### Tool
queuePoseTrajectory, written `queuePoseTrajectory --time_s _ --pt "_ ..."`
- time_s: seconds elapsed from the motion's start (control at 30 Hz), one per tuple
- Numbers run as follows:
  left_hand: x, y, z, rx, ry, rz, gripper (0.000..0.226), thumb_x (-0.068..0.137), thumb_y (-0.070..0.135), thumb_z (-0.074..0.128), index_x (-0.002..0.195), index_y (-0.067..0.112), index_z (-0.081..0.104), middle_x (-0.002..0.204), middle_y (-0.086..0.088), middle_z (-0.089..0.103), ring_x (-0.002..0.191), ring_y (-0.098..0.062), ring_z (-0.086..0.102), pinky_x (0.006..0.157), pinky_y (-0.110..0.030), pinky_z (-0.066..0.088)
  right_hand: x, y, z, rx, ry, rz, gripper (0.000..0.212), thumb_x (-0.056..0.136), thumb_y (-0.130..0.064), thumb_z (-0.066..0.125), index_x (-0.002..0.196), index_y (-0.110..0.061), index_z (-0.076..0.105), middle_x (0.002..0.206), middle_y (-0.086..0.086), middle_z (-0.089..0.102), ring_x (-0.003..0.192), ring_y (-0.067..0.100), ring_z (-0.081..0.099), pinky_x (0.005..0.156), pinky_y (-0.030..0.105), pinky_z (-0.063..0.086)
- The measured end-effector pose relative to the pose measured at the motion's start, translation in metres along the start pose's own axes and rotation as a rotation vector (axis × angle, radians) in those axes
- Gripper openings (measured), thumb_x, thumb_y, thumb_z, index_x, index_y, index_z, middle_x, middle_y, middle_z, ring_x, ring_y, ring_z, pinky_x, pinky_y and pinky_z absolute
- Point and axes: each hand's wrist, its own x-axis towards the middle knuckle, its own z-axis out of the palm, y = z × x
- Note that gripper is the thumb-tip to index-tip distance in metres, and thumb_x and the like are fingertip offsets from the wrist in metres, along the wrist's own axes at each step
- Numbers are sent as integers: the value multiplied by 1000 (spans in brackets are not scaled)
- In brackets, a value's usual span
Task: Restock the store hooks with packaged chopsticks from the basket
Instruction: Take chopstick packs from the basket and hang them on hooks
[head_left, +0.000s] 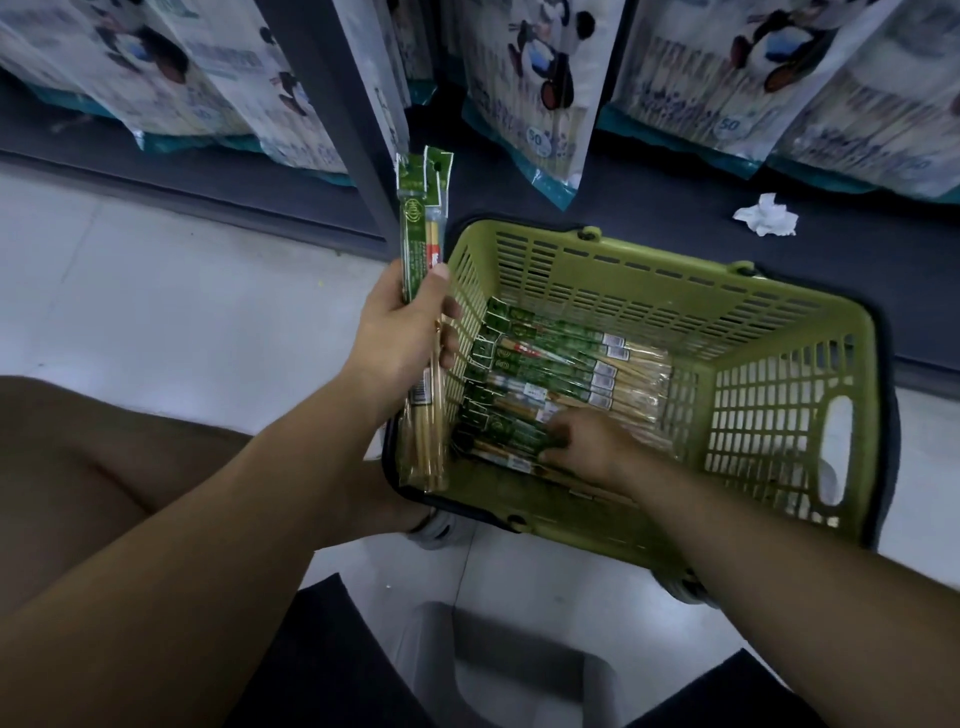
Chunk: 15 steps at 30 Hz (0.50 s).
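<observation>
Left hand (402, 338): grips held packs (423, 218) upright beside basket (779, 291).
Right hand (587, 441): nearer; fingers on basket packs (561, 358), grasp unclear.
Pack axis: flat, crosswise under the fingers, headers leftward.

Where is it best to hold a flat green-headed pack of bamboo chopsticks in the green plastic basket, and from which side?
Probably from above, pinching the green header end: the packs of bamboo chopsticks lie flat, side by side in the green plastic basket.
</observation>
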Motion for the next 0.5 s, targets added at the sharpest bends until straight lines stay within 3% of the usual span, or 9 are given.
queuePoseTrajectory --time_s 0.17,0.3,0.5 --pt "1 -4 1 -40 -24 -24 13 101 39 61 102 25 59 76 -4 67 53 -20 59 47 -30 50 11 14 19 -127 -1 13 60 86 -47 76 137 -23 56 132 5 61 113 25 60 91 38 54" --pt "3 -3 3 -30 -23 -23 13 102 37 61 102 24 59 75 -3 67 52 -19 59 48 -30 51 17 16 22 -165 -34 -5 50 84 -51 76 123 -21 62 121 5 64 101 23 61 86 39 56" --pt "3 -3 6 -17 -25 -27 13 103 35 61 107 22 60 75 -2 66 53 -18 59 49 -31 53 21 14 22 -245 -122 -64 50 89 -46 73 129 -19 64 126 3 61 107 22 61 89 36 54"
